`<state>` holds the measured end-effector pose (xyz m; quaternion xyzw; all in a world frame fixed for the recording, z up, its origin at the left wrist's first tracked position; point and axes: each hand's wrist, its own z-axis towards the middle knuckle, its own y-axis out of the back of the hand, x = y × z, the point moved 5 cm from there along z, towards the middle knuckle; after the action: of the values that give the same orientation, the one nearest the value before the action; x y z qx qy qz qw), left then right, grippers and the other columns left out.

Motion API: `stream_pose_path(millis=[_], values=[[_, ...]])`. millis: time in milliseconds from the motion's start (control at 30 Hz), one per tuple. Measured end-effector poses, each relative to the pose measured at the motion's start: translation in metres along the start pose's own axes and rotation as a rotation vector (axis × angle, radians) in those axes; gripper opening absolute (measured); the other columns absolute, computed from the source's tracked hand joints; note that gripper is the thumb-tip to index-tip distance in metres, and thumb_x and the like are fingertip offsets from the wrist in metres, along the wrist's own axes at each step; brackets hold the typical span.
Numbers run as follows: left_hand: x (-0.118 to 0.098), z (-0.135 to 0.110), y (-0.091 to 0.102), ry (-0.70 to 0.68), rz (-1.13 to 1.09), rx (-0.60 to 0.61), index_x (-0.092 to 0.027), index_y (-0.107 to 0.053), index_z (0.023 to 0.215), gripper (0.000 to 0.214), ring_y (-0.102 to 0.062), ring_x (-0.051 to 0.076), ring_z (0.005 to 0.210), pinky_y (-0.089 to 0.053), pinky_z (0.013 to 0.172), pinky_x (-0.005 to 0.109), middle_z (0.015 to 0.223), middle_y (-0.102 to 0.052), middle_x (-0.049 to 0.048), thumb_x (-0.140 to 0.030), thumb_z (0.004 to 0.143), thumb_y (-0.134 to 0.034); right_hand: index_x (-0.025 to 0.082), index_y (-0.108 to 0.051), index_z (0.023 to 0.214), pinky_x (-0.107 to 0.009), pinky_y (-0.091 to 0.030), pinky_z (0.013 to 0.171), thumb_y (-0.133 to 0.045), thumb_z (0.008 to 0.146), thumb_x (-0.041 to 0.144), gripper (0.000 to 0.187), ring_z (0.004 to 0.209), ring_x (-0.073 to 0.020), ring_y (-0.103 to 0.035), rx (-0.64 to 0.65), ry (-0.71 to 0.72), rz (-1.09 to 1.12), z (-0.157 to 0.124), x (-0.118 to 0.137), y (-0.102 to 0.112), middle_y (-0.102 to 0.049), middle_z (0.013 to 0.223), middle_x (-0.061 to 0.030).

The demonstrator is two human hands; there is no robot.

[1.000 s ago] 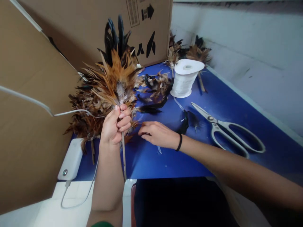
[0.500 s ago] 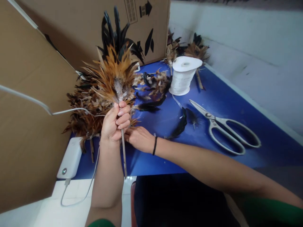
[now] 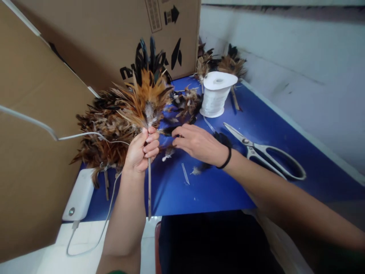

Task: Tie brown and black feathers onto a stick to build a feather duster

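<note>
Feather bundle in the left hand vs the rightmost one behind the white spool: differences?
Support: the held bundle is in the left hand's grip; the rear bundle is touched by neither hand.
View: the held bundle looks larger; the rear bundle looks smaller, partly hidden by the spool.
Stick: the held bundle's runs nearly straight down the picture; the rear bundle's slants down rightward.
Shared: brown feathers topped with black.

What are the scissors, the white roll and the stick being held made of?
Scissors: probably metal, silvery with a soft shine. White roll: perhaps fabric or plastic ribbon, smooth; a flat strip trails from it. Held stick: likely wood, dull greyish brown.
</note>
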<state>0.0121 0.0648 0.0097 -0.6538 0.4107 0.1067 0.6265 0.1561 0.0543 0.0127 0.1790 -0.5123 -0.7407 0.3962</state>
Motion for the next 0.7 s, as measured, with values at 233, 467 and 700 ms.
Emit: stream_pose_path(millis=[233,467,700], values=[[0.020,0.008,0.000,0.093,0.000,0.025,-0.014,-0.049,0.082,0.015,-0.022,-0.001,0.035,-0.022,0.030,0.008,0.063,-0.032,-0.0066,-0.025,0.091,-0.045,0.023,-0.065,0.104,-0.038,-0.030,0.083,-0.057,0.086,0.026,0.020,0.104,-0.0227,-0.045,0.115,0.098,0.121,-0.011,0.002,-0.020,-0.062,0.106,-0.0055],[0.025,0.010,0.001,0.123,-0.016,0.062,-0.013,-0.049,0.083,0.014,-0.022,-0.002,0.036,-0.023,0.030,0.007,0.063,-0.030,-0.0067,-0.024,0.091,-0.044,0.019,-0.066,0.088,-0.037,-0.032,0.080,-0.042,0.093,0.022,0.024,0.090,-0.0204,-0.049,0.147,0.122,0.043,-0.006,0.017,-0.039,-0.063,0.090,-0.0058],[0.029,0.011,0.002,0.153,-0.001,0.067,-0.013,-0.048,0.084,0.013,-0.022,-0.002,0.036,-0.023,0.030,0.007,0.064,-0.031,-0.0067,-0.024,0.090,-0.046,0.016,-0.058,0.087,-0.032,-0.034,0.077,-0.036,0.095,0.022,0.025,0.081,-0.0174,-0.051,0.110,-0.030,0.107,-0.011,0.000,-0.015,-0.062,0.085,-0.0065]])
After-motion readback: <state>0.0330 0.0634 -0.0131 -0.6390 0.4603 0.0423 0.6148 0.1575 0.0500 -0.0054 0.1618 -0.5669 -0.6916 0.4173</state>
